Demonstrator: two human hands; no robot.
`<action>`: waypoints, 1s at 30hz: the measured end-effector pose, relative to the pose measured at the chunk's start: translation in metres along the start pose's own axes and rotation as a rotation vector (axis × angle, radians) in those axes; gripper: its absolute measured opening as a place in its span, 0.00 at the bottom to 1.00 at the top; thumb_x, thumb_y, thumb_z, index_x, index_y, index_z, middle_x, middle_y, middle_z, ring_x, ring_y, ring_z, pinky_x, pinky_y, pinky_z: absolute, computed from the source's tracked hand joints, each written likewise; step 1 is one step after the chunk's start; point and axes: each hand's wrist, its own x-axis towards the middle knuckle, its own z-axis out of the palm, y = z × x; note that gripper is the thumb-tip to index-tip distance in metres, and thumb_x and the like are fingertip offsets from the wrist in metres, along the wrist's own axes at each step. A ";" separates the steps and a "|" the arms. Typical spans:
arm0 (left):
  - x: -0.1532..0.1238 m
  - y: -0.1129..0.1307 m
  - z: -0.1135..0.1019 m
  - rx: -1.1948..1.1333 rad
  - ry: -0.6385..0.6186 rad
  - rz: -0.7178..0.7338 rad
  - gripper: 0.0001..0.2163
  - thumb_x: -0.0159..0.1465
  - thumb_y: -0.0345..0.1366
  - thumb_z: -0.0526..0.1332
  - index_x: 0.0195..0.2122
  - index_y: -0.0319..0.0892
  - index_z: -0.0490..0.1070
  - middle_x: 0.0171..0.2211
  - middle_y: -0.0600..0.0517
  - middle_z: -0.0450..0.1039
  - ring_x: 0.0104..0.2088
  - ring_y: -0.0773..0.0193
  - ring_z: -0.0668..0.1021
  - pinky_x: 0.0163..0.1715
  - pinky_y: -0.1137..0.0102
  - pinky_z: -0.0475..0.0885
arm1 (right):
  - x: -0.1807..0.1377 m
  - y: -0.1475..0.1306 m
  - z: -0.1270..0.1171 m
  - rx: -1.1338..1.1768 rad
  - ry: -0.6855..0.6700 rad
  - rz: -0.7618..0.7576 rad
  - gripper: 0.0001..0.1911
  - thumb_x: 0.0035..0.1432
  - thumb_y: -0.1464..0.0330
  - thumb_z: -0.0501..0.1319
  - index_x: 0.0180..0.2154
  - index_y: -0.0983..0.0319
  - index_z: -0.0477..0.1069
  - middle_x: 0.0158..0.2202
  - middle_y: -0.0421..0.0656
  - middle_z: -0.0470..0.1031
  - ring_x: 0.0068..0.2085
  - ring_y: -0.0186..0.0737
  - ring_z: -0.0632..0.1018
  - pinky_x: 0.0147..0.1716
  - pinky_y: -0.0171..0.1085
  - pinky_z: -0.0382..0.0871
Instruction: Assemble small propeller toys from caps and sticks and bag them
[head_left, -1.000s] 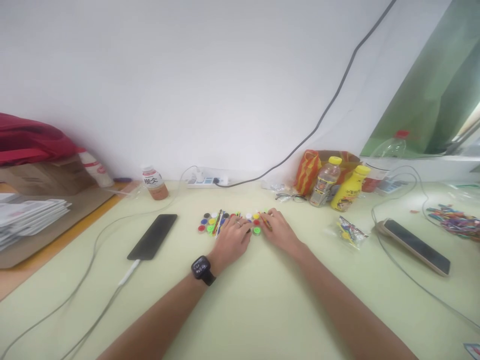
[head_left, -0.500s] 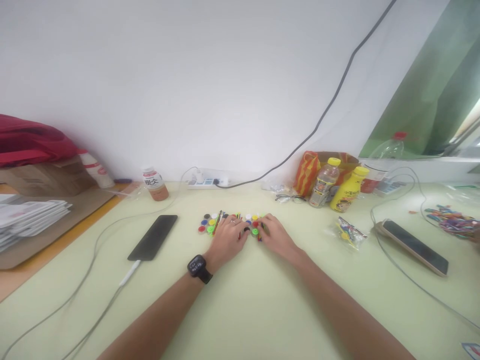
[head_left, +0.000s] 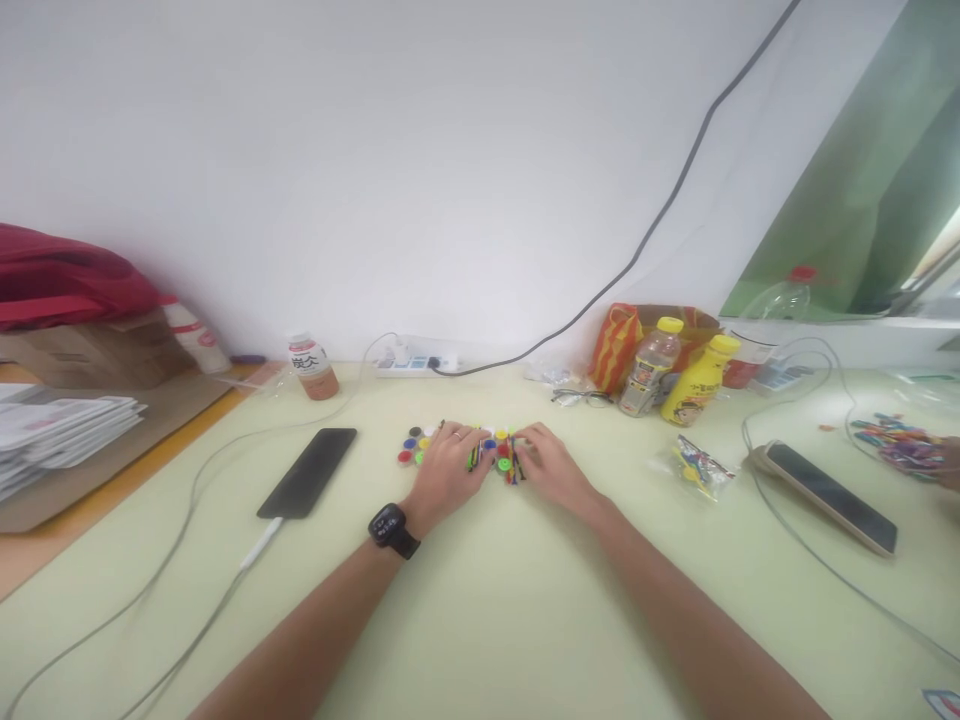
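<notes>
A cluster of small coloured caps (head_left: 414, 446) and thin coloured sticks (head_left: 511, 461) lies on the pale green table (head_left: 480, 600). My left hand (head_left: 444, 472), with a black watch on its wrist, rests over the cluster's left half, fingers curled round a few sticks. My right hand (head_left: 549, 466) lies at the cluster's right side, fingertips pinching the bundle of sticks beside a green cap (head_left: 504, 463). The two hands nearly touch over the pieces.
A black phone (head_left: 307, 471) on a white cable lies to the left, another phone (head_left: 829, 493) to the right. Bottles (head_left: 701, 378) and an orange bag (head_left: 615, 345) stand at the back right, a small bottle (head_left: 311, 366) and power strip (head_left: 414, 360) behind. Papers (head_left: 60, 425) stack at left.
Both hands have drawn closer together and gathered the loose sticks into a bundle between them; the left hand slid slightly left and forward.
</notes>
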 end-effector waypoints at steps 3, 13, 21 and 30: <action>-0.003 0.006 0.004 -0.041 -0.065 0.072 0.13 0.68 0.40 0.64 0.53 0.48 0.75 0.49 0.49 0.80 0.52 0.49 0.74 0.53 0.54 0.69 | 0.004 0.010 -0.030 -0.123 0.066 0.027 0.11 0.67 0.67 0.56 0.47 0.60 0.74 0.47 0.48 0.76 0.50 0.46 0.76 0.54 0.45 0.69; 0.001 0.007 0.016 -0.004 -0.095 0.055 0.12 0.68 0.37 0.64 0.53 0.48 0.75 0.51 0.49 0.79 0.55 0.48 0.73 0.53 0.52 0.68 | -0.083 0.097 -0.192 -0.791 0.204 0.549 0.19 0.64 0.61 0.55 0.50 0.61 0.77 0.48 0.56 0.80 0.48 0.59 0.80 0.48 0.51 0.70; 0.003 0.021 0.007 -0.051 -0.057 0.061 0.12 0.70 0.36 0.61 0.54 0.46 0.74 0.50 0.48 0.79 0.54 0.49 0.73 0.54 0.52 0.69 | -0.109 0.098 -0.165 -0.664 0.045 0.477 0.22 0.62 0.61 0.58 0.56 0.57 0.74 0.49 0.53 0.79 0.51 0.56 0.80 0.50 0.48 0.70; -0.009 0.045 0.009 -0.127 -0.166 0.207 0.16 0.71 0.37 0.59 0.60 0.47 0.70 0.56 0.47 0.76 0.59 0.48 0.72 0.60 0.51 0.67 | -0.076 0.069 -0.116 -0.572 0.094 0.443 0.19 0.66 0.54 0.57 0.46 0.59 0.77 0.47 0.53 0.77 0.51 0.55 0.78 0.50 0.47 0.70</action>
